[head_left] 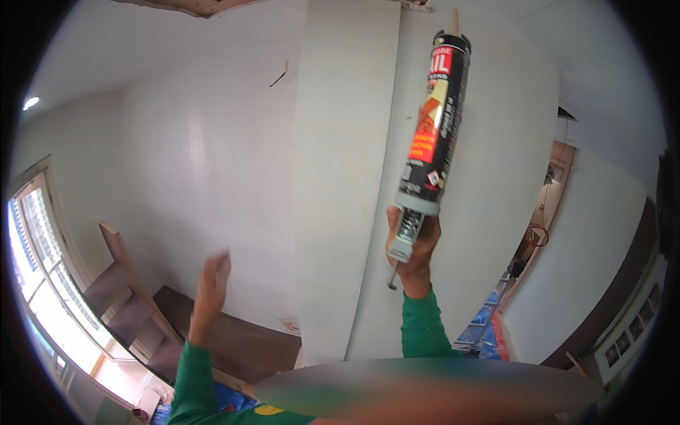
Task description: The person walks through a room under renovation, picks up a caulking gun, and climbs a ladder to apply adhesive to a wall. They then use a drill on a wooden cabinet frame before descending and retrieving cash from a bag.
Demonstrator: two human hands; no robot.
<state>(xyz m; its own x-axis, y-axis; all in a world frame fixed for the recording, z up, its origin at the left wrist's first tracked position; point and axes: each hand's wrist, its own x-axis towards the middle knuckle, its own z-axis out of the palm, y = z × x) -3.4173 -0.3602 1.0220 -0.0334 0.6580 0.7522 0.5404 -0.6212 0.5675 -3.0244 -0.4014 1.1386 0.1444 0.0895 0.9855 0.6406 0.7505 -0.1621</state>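
Observation:
My right hand [418,244] is wrapped round the grip of a caulking gun [410,225], just below its grey frame. Loaded in the gun is a black adhesive cartridge [440,117] with a red, yellow and orange label. It stands nearly upright, leaning slightly right, and its pale nozzle [455,23] points up toward the top edge of a light wall panel [347,177]. The plunger rod sticks out below the hand. Away to the left my left hand [212,280] is raised with its fingers stretched upward; I see nothing in it.
A dark wire [280,74] pokes from the white wall left of the panel. Below it lies a dark brown surface [234,329]. A wooden frame with shelves [131,283] leans near the bright window [53,255]. Blue sheeting [484,315] covers floor at the right, by a doorway.

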